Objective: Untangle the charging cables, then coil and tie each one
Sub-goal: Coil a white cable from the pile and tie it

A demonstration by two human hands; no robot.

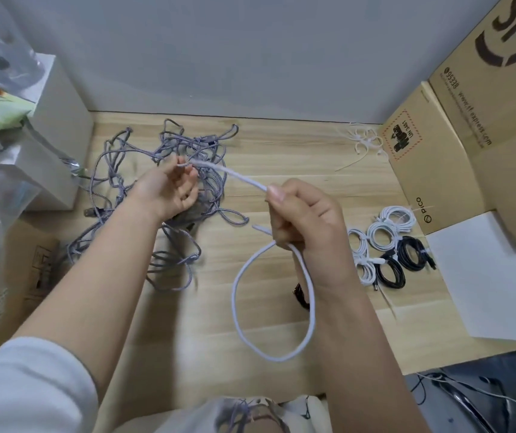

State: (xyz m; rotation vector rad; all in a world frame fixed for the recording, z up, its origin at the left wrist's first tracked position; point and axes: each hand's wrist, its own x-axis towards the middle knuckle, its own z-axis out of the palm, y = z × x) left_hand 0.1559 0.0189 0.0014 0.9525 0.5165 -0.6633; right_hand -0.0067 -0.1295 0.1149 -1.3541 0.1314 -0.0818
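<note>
A pale lilac braided cable [238, 304] runs between both hands above the wooden table [281, 151]. My right hand [305, 217] grips it in a fist, and a loop of it hangs below the fist while a short end sticks out to the left. My left hand [169, 192] pinches the same cable at its fingertips, over a tangled heap of purple-grey braided cables [156, 198] lying on the left of the table. Several coiled and tied white and black cables [387, 248] lie at the right.
White cable ties [362, 142] lie at the back right beside a large cardboard box [469, 135]. White paper [487, 276] lies in front of it. Grey boxes and plastic bags [6, 120] crowd the left edge. A wall closes off the back.
</note>
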